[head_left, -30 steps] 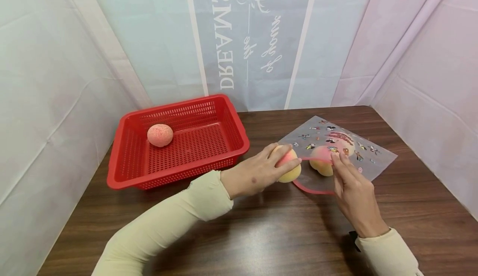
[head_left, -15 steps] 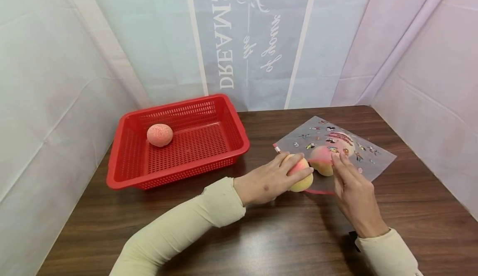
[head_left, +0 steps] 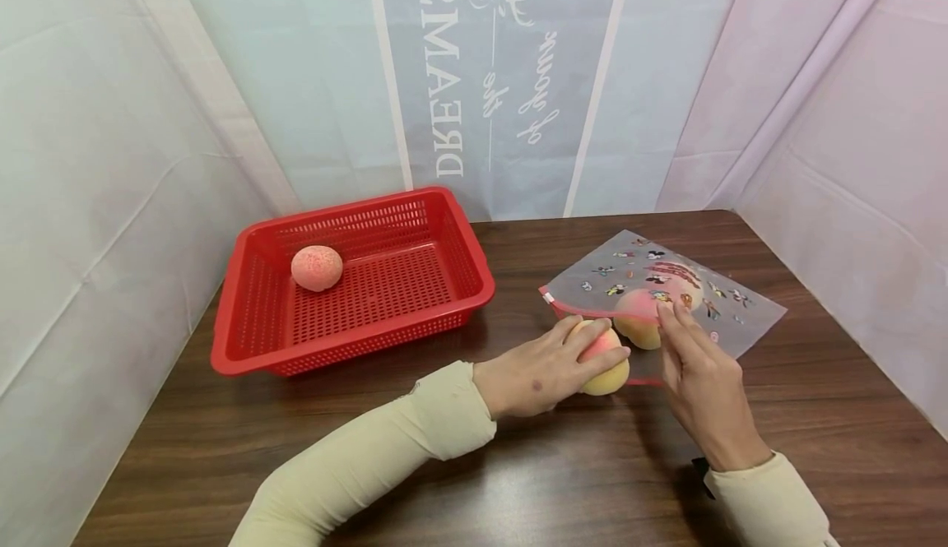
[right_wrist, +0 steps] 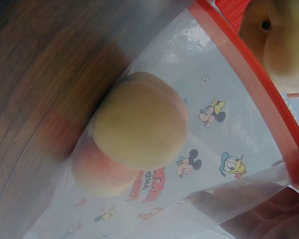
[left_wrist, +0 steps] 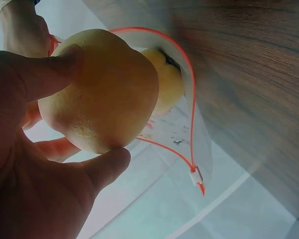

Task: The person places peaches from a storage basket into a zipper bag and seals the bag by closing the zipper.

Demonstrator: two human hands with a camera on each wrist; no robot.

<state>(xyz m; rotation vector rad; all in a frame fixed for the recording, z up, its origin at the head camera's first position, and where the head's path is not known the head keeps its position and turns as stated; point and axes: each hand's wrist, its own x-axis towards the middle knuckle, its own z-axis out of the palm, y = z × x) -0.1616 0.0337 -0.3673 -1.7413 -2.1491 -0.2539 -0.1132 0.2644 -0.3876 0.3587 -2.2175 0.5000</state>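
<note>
My left hand (head_left: 536, 374) grips a yellow and pink peach (head_left: 609, 378), fingers spread over its top. That peach is just in front of the open mouth of a clear zip bag (head_left: 585, 280) with cartoon prints and a red edge. Two more peaches lie inside; the nearer peach (head_left: 638, 331) is by the mouth, the farther one (right_wrist: 102, 172) deeper in. With its fingertips my right hand (head_left: 707, 391) pinches the upper edge of the bag's mouth, lifting it. In the left wrist view a white slider (left_wrist: 196, 175) sits at the mouth's corner.
A red plastic basket (head_left: 485, 288) stands at the back left of the dark wooden table (head_left: 504, 481), holding one pinkish peach (head_left: 317, 268). Fabric walls (head_left: 89, 201) close off the left, back and right sides.
My left hand has carried its peach to the right and nearer to me, along the bag's mouth, uncovering the slider corner. The right hand and the basket have stayed put.
</note>
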